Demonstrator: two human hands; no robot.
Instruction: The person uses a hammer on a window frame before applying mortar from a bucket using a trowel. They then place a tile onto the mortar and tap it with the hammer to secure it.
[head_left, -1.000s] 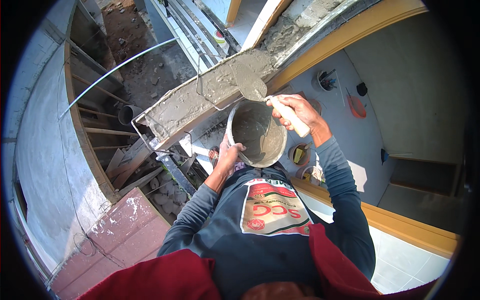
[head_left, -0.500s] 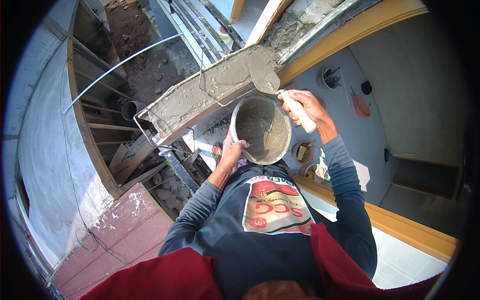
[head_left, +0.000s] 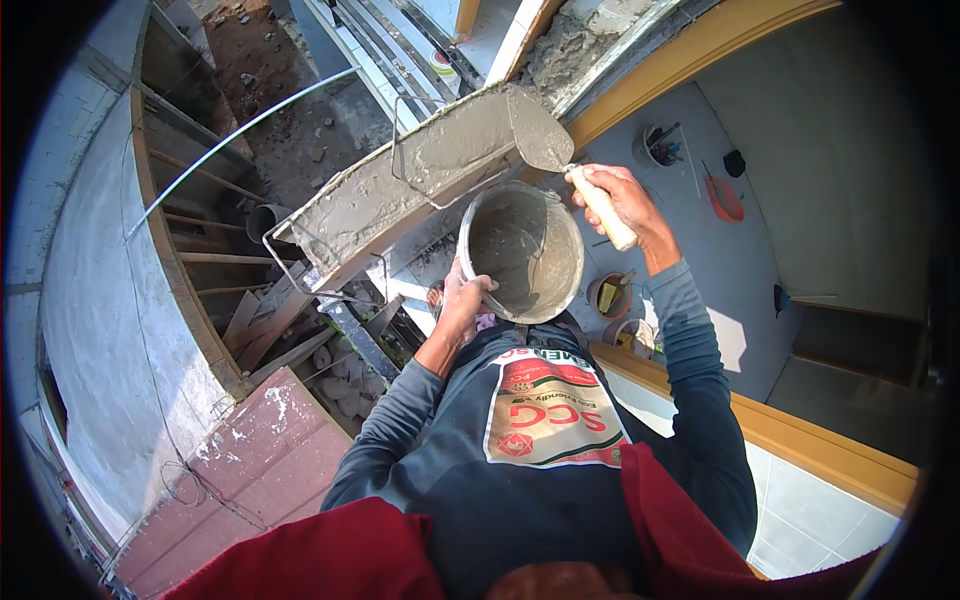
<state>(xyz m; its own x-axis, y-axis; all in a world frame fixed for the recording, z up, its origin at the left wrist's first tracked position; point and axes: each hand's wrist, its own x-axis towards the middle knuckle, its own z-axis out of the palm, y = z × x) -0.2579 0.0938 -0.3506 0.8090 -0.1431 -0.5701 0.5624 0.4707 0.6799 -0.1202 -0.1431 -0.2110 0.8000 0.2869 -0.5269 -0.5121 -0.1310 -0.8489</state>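
My right hand (head_left: 622, 207) is closed round the pale handle of a trowel (head_left: 541, 133). Its mortar-smeared blade lies over the right end of a wet mortar strip (head_left: 420, 150), which fills a narrow form edged with a board (head_left: 385, 238). Close to my body, my left hand (head_left: 464, 305) grips the left rim of a round bucket (head_left: 577, 262). Grey wet mortar (head_left: 508, 255) sits inside it, partly in shadow. Bent metal rod clamps (head_left: 398, 165) straddle the form.
Below on the right, a floor holds a bucket of tools (head_left: 655, 150), an orange basin (head_left: 722, 199) and small pails (head_left: 608, 296). A yellow-orange beam (head_left: 690, 55) runs along the upper right. Left are a pale curved wall (head_left: 100, 290), a thin hose (head_left: 240, 130) and reddish roofing (head_left: 265, 455).
The trowel and my right hand have shifted slightly right along the mortar strip. My left hand stays on the bucket, which has barely moved.
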